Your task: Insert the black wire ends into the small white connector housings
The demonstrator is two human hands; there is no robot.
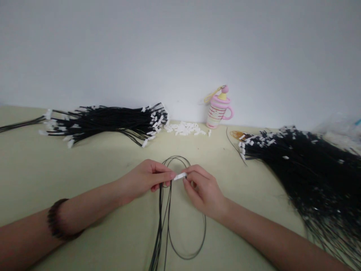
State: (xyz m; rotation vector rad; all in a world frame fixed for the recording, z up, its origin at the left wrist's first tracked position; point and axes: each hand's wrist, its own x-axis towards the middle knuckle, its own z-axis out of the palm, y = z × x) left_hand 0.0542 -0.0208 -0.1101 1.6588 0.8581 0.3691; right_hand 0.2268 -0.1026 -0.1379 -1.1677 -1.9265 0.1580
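Note:
Between my two hands, above the middle of the table, is a small white plastic connector. My left hand pinches its left end between thumb and forefinger, with black wires hanging down from beneath the fingers. On the right end, my right hand has its fingertips closed where a dark wire meets the connector. Thin black wire loops curve above and below the hands. Fingers hide the wire ends and part of the connector.
A bundle of black wires with white connectors lies at the back left. Beside it is a pile of loose white connectors. A pink striped cup-shaped container stands by the wall. A large wire heap covers the right side.

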